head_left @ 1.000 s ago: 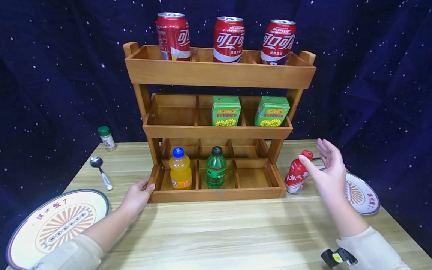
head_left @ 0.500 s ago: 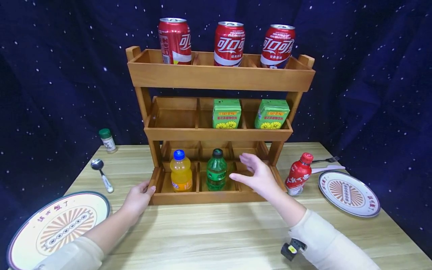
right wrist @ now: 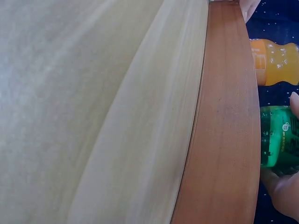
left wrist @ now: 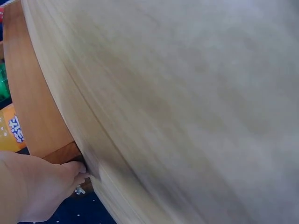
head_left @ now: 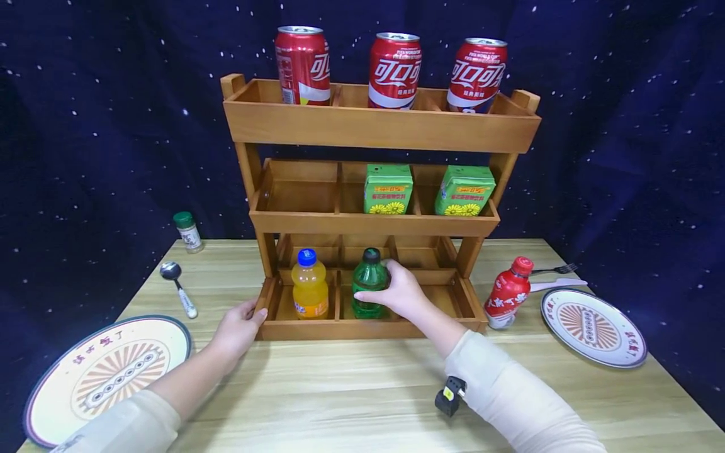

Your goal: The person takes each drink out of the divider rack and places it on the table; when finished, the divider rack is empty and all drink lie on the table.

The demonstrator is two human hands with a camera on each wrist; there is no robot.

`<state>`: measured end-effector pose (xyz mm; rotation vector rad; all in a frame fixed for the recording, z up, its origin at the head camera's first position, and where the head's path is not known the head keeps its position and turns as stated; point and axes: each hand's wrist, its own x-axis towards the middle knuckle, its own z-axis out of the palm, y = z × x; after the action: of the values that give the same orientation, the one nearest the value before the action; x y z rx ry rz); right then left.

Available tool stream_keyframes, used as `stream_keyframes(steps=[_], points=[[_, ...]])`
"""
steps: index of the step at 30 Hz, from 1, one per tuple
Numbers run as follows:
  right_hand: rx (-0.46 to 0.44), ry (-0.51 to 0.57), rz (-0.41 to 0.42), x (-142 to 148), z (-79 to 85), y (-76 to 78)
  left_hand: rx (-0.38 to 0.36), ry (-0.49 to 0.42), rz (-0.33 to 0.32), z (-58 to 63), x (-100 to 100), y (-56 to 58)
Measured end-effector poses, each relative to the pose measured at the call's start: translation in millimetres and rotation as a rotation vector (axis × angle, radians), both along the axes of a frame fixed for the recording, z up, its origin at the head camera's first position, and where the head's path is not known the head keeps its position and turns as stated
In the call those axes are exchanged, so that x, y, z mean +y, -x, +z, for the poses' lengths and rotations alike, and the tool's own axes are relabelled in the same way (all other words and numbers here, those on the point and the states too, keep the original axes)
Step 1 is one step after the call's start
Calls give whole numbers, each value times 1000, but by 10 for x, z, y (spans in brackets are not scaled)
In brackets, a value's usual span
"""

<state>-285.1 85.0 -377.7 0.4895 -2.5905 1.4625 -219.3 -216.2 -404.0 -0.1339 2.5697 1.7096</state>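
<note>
In the head view a three-tier wooden rack (head_left: 368, 329) stands on the table. My left hand (head_left: 236, 330) grips the lower left corner of its bottom tier; in the left wrist view the thumb bends against the wood. My right hand (head_left: 401, 290) holds a green soda bottle (head_left: 369, 284) in the bottom tier's middle compartment, thumb across its front and the other fingers behind it. In the right wrist view the green bottle (right wrist: 279, 135) shows between thumb and fingers. An orange soda bottle (head_left: 309, 288) with a blue cap stands in the left compartment.
Three red cola cans (head_left: 394, 72) fill the top tier, and two green drink cartons (head_left: 388, 190) the middle one. Right of the rack stand a red bottle (head_left: 508, 294), a knife (head_left: 559, 284), a fork (head_left: 557, 269) and a plate (head_left: 595, 358). Left are a plate (head_left: 62, 384), spoon (head_left: 180, 292) and seasoning jar (head_left: 189, 234).
My right hand has moved left from beside the red bottle, across the right compartment, and now holds the green soda bottle. My left hand stays on the rack's corner.
</note>
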Motion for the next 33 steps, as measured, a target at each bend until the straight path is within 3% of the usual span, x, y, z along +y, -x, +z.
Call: stream_keyframes(steps=[8,17,21,25,29,33], points=[[25,64,34,72,115,-67,-14,-5,5,10,18,5],[81,201,158,457,656,-477,-8,-1,16,-7,6,13],[43,219,99,772,861,-735,-16,6,23,-1,7,14],[13,177,-21,1107,927,-965,-24,20,24,13,-1,14],[21,139,-91,1453,816,-1092,-22,28,21,15,-6,17],[32,24,-184,1761,614,-1169,-27,32,24,14,9,12]])
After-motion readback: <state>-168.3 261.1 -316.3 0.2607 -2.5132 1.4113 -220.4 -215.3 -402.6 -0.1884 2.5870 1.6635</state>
